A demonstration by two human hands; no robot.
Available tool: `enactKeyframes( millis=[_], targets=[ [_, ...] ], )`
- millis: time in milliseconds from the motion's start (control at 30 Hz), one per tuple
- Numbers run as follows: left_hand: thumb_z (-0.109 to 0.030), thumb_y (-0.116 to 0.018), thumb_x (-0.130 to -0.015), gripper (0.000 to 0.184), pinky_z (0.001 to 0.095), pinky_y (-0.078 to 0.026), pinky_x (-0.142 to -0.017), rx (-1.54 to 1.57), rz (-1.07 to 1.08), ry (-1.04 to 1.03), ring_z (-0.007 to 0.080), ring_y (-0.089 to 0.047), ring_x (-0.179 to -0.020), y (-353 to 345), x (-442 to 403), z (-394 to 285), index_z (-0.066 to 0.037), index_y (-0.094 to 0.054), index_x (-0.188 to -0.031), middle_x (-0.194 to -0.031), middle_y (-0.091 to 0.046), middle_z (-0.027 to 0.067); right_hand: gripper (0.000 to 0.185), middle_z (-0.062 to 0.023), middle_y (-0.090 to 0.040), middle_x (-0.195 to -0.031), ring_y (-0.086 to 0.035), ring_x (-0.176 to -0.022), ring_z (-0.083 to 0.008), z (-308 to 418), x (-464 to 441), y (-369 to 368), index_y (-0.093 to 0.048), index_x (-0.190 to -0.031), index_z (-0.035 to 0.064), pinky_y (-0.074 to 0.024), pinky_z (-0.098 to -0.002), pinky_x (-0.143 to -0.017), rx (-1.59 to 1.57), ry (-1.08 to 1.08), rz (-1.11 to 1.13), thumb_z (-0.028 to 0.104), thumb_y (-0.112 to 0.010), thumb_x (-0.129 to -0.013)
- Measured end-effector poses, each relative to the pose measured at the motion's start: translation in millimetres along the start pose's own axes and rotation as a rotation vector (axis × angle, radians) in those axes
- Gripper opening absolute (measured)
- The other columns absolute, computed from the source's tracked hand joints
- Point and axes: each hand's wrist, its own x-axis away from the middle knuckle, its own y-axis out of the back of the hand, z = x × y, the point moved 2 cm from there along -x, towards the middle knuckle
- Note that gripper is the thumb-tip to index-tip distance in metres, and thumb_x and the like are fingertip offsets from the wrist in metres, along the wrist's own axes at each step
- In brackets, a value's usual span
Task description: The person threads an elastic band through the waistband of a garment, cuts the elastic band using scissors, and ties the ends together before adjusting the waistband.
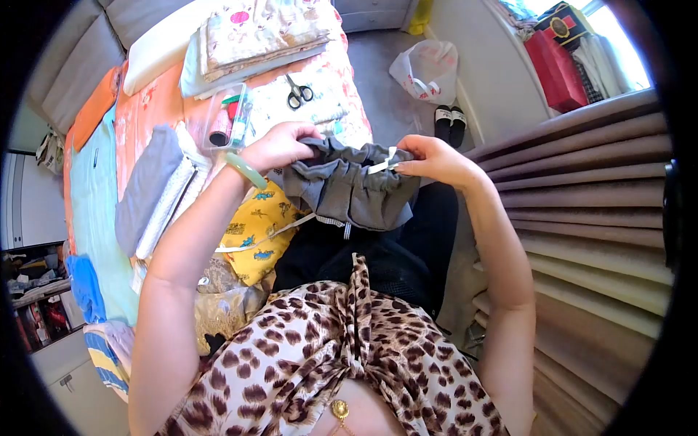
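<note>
A grey cloth piece with a gathered waistband [349, 190] hangs above my lap, its top edge held up between both hands. My left hand [280, 151] is closed on the left end of the gathered edge, thumb at the front. At the right end, my right hand [435, 161] pinches the edge where a short white strip [382, 164] sticks out. A long white cord or tape [280, 232] trails from below the cloth to the left, across yellow printed fabric [259, 225]. Some fingertips are hidden behind the cloth.
On the bed at left lie black-handled scissors [299, 92], a clear plastic box [231, 120] with thread spools, folded grey and white cloths [156, 182] and stacked bedding [262, 36]. A plastic bag [427, 71] and black slippers [450, 125] are on the floor; curtains [582, 189] hang right.
</note>
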Motion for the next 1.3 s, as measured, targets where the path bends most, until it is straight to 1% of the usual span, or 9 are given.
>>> enactKeyframes(
  millis=[167, 500, 633, 800, 933, 1067, 1200, 1267, 1300],
  targets=[
    [-0.009, -0.070, -0.084, 0.023, 0.0246, -0.045, -0.082, -0.169, 0.060, -0.058, 0.0082, -0.055, -0.089, -2, -3, -5, -0.003, -0.064, -0.106, -0.093, -0.063, 0.0000, 0.033, -0.0023, -0.065, -0.104, -0.056, -0.096, -0.0099, -17, 0, -11, -0.062, -0.119, 0.0004, -0.0451, -0.0263, -0.087, -0.226, 0.092, -0.109, 0.020, -0.065, -0.092],
    [-0.010, -0.067, -0.083, 0.048, 0.0302, -0.045, -0.095, -0.291, 0.207, -0.173, 0.0151, -0.057, -0.107, -12, -11, -11, -0.008, -0.056, -0.130, -0.118, -0.062, 0.0086, 0.044, -0.0033, -0.064, -0.114, -0.055, -0.095, -0.0110, -12, 5, -17, -0.059, -0.129, 0.0054, -0.0450, -0.0280, -0.089, -0.074, 0.172, -0.132, 0.002, -0.060, -0.084],
    [-0.003, -0.061, -0.084, 0.041, 0.0264, -0.045, -0.094, -0.193, 0.289, -0.165, 0.0111, -0.057, -0.105, -12, -16, -4, -0.007, -0.061, -0.125, -0.114, -0.064, 0.0048, 0.046, -0.0043, -0.065, -0.106, -0.057, -0.094, -0.0118, -18, 4, -20, -0.060, -0.126, 0.0041, -0.0456, -0.0271, -0.088, -0.039, 0.081, -0.062, 0.002, -0.060, -0.080],
    [-0.025, -0.059, -0.098, 0.032, 0.0184, -0.041, -0.078, 0.211, 0.245, 0.053, 0.0033, -0.050, -0.091, -4, -8, 9, -0.010, -0.062, -0.127, -0.109, -0.061, -0.0044, 0.036, -0.0016, -0.063, -0.105, -0.056, -0.098, -0.0085, -44, 5, -20, -0.061, -0.121, 0.0001, -0.0436, -0.0237, -0.088, -0.295, 0.024, -0.120, 0.001, -0.059, -0.086],
    [-0.028, -0.060, -0.097, 0.036, 0.0218, -0.042, -0.081, 0.462, 0.131, 0.033, 0.0054, -0.051, -0.099, -8, -8, 15, -0.012, -0.061, -0.128, -0.117, -0.059, -0.0026, 0.033, -0.0006, -0.063, -0.105, -0.055, -0.097, -0.0078, -51, 7, -24, -0.061, -0.123, 0.0023, -0.0436, -0.0234, -0.087, -0.419, -0.017, -0.183, 0.006, -0.062, -0.090],
    [-0.026, -0.074, -0.081, 0.044, 0.0368, -0.043, -0.093, -0.305, -0.211, -0.608, 0.0213, -0.058, -0.109, -18, 16, -21, -0.010, -0.064, -0.120, -0.115, -0.063, 0.0052, 0.032, -0.0039, -0.065, -0.103, -0.059, -0.094, -0.0107, -59, 15, -21, -0.063, -0.120, 0.0040, -0.0470, -0.0269, -0.086, -0.201, 0.134, -0.483, 0.013, -0.064, -0.090],
    [-0.021, -0.077, -0.075, 0.054, 0.0417, -0.041, -0.094, -0.763, -0.117, -0.628, 0.0275, -0.058, -0.106, -37, 40, -49, -0.010, -0.058, -0.124, -0.109, -0.064, 0.0102, 0.033, -0.0044, -0.066, -0.098, -0.061, -0.083, -0.0123, -16, 35, -21, -0.065, -0.115, 0.0045, -0.0495, -0.0278, -0.074, -0.028, 0.189, -0.346, 0.007, -0.069, -0.082],
    [-0.021, -0.077, -0.074, 0.055, 0.0413, -0.041, -0.094, -0.858, -0.080, -0.478, 0.0275, -0.059, -0.104, -42, 34, -38, -0.010, -0.056, -0.123, -0.105, -0.064, 0.0090, 0.034, -0.0065, -0.067, -0.101, -0.059, -0.076, -0.0138, -3, 31, -36, -0.066, -0.113, 0.0058, -0.0492, -0.0280, -0.070, 0.102, 0.218, -0.220, 0.004, -0.069, -0.080],
    [-0.021, -0.078, -0.073, 0.055, 0.0411, -0.041, -0.093, -0.903, -0.060, -0.405, 0.0275, -0.060, -0.103, -45, 30, -31, -0.011, -0.056, -0.123, -0.102, -0.064, 0.0084, 0.037, -0.0105, -0.067, -0.107, -0.064, -0.080, -0.0236, 1, 28, -42, -0.065, -0.116, 0.0081, -0.0520, -0.0344, -0.074, 0.326, 0.192, -0.223, 0.008, -0.069, -0.079]
  ],
)
